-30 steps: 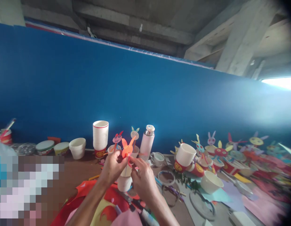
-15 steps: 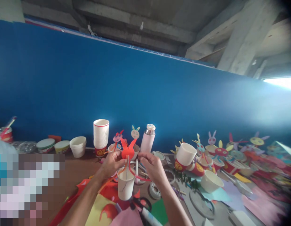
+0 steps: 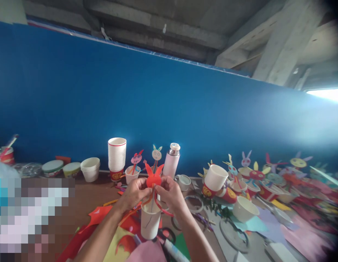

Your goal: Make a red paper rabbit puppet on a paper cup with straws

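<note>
A red paper rabbit head [image 3: 154,178] with two pointed ears stands on a thin stem above a white paper cup [image 3: 150,223]. Orange and red strips hang from the stem, over the cup's rim. My left hand [image 3: 134,193] pinches the head's lower left side between thumb and fingers. On the opposite side, my right hand [image 3: 170,193] is closed on the lower right edge. Both thumbs meet near an orange patch where the head joins the stem. Dark lines mark the front of the cup. Fingertips behind the head are hidden.
A tall stack of paper cups [image 3: 117,156] and a pink thermos [image 3: 171,160] stand by the blue wall [image 3: 158,98]. More rabbit-head cups [image 3: 256,178] crowd the right. Coloured paper [image 3: 147,251], a marker [image 3: 173,250] and tape rings [image 3: 193,204] lie about.
The rabbit head and its cup have shifted slightly right and lower. My right hand, apart from the head before, has come in and taken hold of it; my left hand keeps its grip.
</note>
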`<state>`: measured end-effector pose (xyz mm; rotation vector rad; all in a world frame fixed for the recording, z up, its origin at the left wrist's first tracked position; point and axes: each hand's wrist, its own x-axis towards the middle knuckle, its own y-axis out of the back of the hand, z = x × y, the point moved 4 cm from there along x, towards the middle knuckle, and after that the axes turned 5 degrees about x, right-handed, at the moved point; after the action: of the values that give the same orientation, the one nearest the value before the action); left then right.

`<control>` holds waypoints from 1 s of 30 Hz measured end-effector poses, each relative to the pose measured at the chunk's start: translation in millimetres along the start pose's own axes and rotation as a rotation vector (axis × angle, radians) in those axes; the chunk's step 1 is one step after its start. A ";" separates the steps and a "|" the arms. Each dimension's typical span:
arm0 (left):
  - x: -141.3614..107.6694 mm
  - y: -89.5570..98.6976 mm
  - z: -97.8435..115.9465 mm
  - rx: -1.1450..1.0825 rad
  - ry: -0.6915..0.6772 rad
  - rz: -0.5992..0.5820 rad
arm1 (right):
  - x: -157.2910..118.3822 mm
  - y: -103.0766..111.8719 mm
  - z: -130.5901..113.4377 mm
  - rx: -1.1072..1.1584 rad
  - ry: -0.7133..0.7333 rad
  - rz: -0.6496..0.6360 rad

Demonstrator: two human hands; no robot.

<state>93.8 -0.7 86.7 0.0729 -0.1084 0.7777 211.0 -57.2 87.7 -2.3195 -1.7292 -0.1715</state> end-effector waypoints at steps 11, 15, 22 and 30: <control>-3.2 -4.9 5.0 -0.021 0.028 -0.094 | -1.1 1.9 -2.7 -0.061 -0.015 -0.025; -7.5 -0.6 9.7 0.032 0.023 -0.124 | -1.9 2.7 1.0 -0.160 -0.020 -0.014; -6.7 6.9 2.7 0.183 0.046 -0.122 | -0.5 -0.5 9.8 -0.214 -0.003 -0.011; -8.7 8.1 6.6 0.197 0.050 -0.095 | 0.1 -8.4 14.9 0.036 -0.092 -0.047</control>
<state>81.6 -1.7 92.4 0.2438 0.0191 0.6929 202.2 -51.0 74.4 -2.2963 -1.8152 -0.0415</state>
